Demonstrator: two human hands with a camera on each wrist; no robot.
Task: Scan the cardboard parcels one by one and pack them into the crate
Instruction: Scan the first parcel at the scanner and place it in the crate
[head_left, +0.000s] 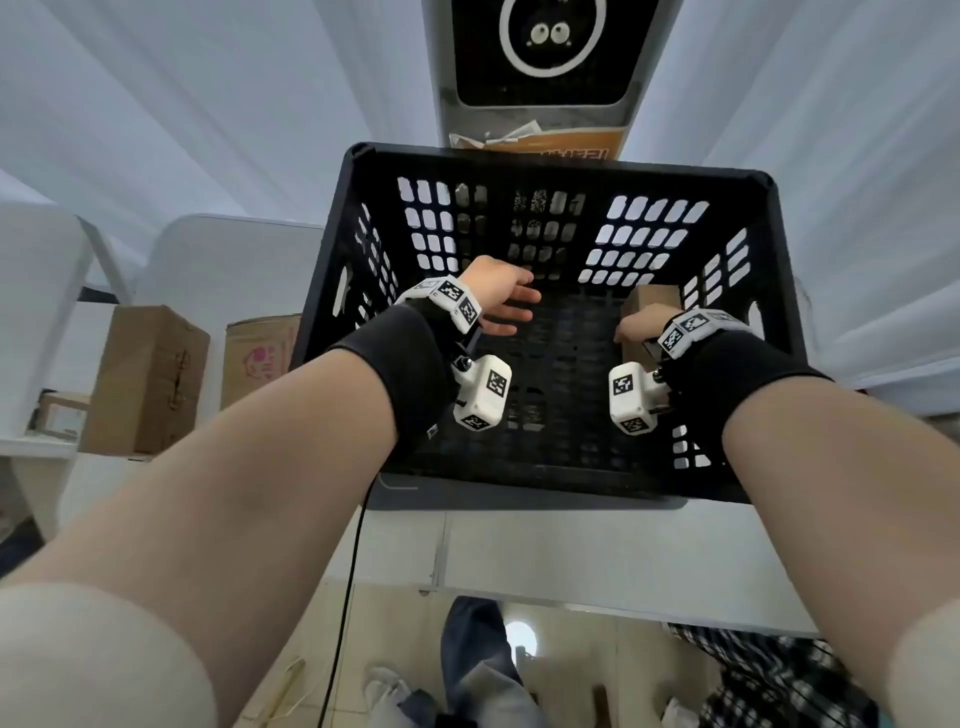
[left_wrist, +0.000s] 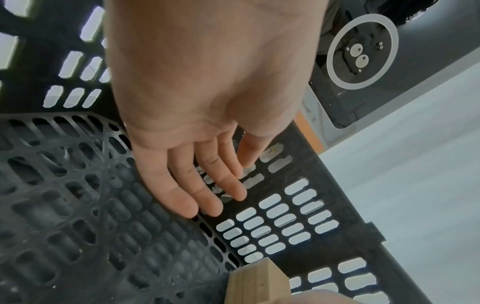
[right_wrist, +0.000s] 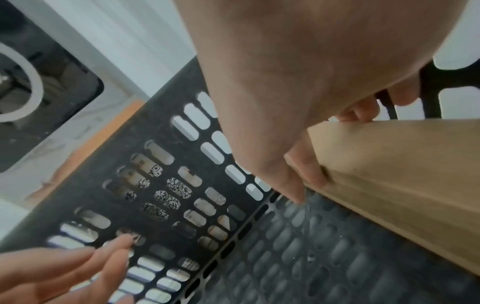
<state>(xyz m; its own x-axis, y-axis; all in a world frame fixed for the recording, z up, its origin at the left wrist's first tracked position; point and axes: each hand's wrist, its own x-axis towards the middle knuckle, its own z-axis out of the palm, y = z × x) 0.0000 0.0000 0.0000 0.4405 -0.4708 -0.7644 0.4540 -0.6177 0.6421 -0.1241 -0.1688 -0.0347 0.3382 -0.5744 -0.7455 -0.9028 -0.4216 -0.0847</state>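
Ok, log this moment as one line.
right hand: holds cardboard parcel in black crate, far right corner | left hand: open, holds nothing, inside crate

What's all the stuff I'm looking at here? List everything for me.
crate: one, black slotted plastic, on the white table, in front of the person.
parcel in crate: one, brown cardboard, at the crate's far right corner.
parcels on shelf: at least two, brown cardboard, left of the crate.
scanner unit: one, black panel with a white ring, behind the crate.
table: one, white, under the crate.
cable: one, black, hanging down off the table's front edge.
wrist cameras: two, white with black square markers, one strapped on each wrist.
left hand: fingers straight, holding nothing, inside the crate.
right hand: grips the parcel in crate.
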